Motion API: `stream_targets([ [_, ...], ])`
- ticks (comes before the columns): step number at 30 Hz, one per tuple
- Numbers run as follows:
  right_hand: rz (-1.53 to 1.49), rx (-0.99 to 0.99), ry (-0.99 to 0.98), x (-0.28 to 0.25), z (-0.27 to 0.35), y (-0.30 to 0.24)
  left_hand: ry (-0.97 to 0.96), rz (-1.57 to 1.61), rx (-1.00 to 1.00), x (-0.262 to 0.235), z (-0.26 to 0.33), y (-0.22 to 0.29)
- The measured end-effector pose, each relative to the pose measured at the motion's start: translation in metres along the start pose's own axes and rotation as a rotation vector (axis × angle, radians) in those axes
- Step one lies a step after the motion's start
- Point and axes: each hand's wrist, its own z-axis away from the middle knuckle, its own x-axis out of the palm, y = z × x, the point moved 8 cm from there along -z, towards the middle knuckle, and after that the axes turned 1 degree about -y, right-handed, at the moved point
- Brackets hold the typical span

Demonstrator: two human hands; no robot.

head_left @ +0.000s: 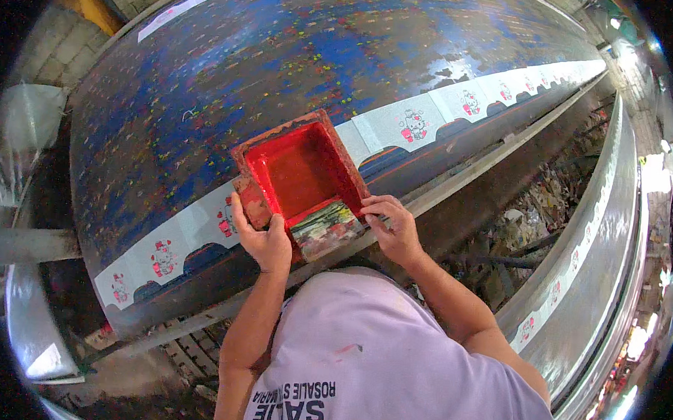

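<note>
A square screen-printing frame (344, 152), crusted with red ink and wet red inside, is between my two hands over the table's near edge. My left hand (266, 241) is closed on its near left corner, with the thumb on the near side and the fingers along the left wall. At the near right corner my right hand (392, 226) pinches the rim with bent fingers. A flat paint-smeared piece (326, 230), blotched black, pale and yellow, lies at the frame's near end. Beneath and beside the frame runs a row of pale fabric pieces (447, 113) printed with pink-and-red cartoon figures.
The long dark table (229, 93) is speckled with blue and yellow paint. A wooden rail (496, 158) follows its near edge. Scraps (540, 200) litter the gap to the right, beyond which stands a second table (580, 303) with a printed strip. Another pale strip (181, 9) lies far left.
</note>
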Motion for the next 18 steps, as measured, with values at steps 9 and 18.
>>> stream_targets([
  [9,0.012,-0.024,-0.091,-0.059,-0.015,0.042,0.021,0.123,-0.102,0.061,0.013,-0.006],
  [18,0.029,-0.183,-0.084,-0.066,-0.019,0.023,0.025,0.191,-0.132,0.063,0.013,-0.004],
])
